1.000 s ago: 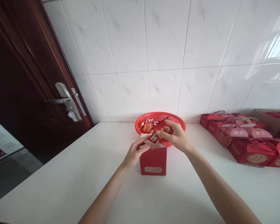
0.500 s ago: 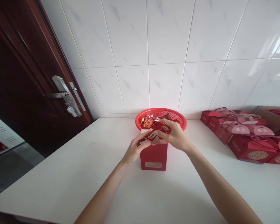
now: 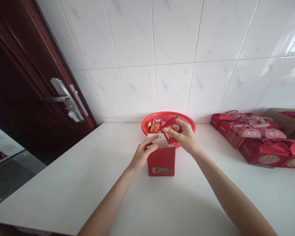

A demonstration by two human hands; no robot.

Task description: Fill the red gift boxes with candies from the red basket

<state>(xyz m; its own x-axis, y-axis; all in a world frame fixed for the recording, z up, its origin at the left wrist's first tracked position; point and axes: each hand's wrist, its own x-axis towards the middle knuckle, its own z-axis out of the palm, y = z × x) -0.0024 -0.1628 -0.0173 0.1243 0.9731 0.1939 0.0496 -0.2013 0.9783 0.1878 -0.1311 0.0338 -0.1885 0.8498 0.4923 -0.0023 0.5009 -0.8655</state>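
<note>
A small red box (image 3: pixel 161 160) with white inner flaps and an oval window stands upright on the white table. My left hand (image 3: pixel 142 154) is at its top left, thumb and index finger apart over the opening, with no packet between them. Its other fingers are partly hidden. Behind the box, my right hand (image 3: pixel 186 136) grips red candy packets (image 3: pixel 170 131) with gold print, between thumb and fingers. They are tilted above the box's back right edge. A red plastic basket (image 3: pixel 145 120) behind holds several wrapped sweets (image 3: pixel 154 126). Something reddish shows through the box's window.
Several folded red gift boxes (image 3: pixel 262 155) with cord handles stand at the right, beside a cardboard carton (image 3: pixel 276 115). A white tiled wall (image 3: pixel 173 85) closes off the back. To the left is a dark red door (image 3: pixel 27 65) with a metal handle (image 3: pixel 66 98).
The packet with a printed code has left my left fingers, and something now shows in the box's window. My right hand has turned its packets, still held. The view has shifted slightly.
</note>
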